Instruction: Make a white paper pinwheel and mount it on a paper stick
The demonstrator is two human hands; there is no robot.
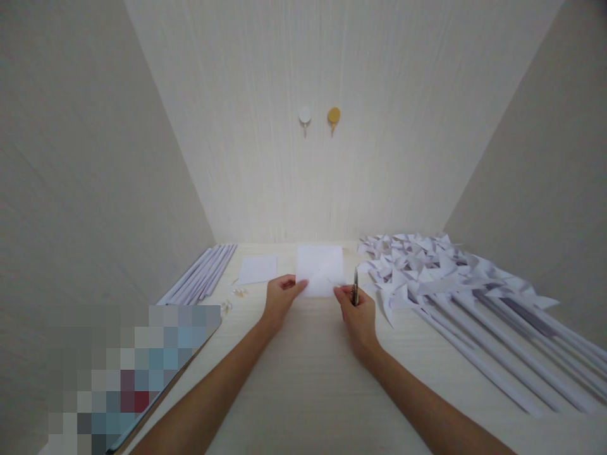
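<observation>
A square white paper sheet [320,262] lies in front of me, near the back wall, with a faint slit or crease towards its lower right corner. My left hand [283,297] pinches its lower left edge between thumb and fingers. At the lower right corner, my right hand [358,313] grips the paper with thumb and fingertip. The same hand holds a slim, pointed metal tool, apparently closed scissors [355,281], tip pointing away from me; its handles are hidden in the palm. Left of the sheet lies a smaller stack of white paper squares [258,269].
Several paper pinwheels [427,259] on long white paper sticks [493,338] are heaped at right. Rolled paper sticks [202,275] lie at far left, near small pale pieces [227,306]. A white hook [305,115] and a yellow hook [334,115] hang on the back wall. A blurred-out object fills the lower left.
</observation>
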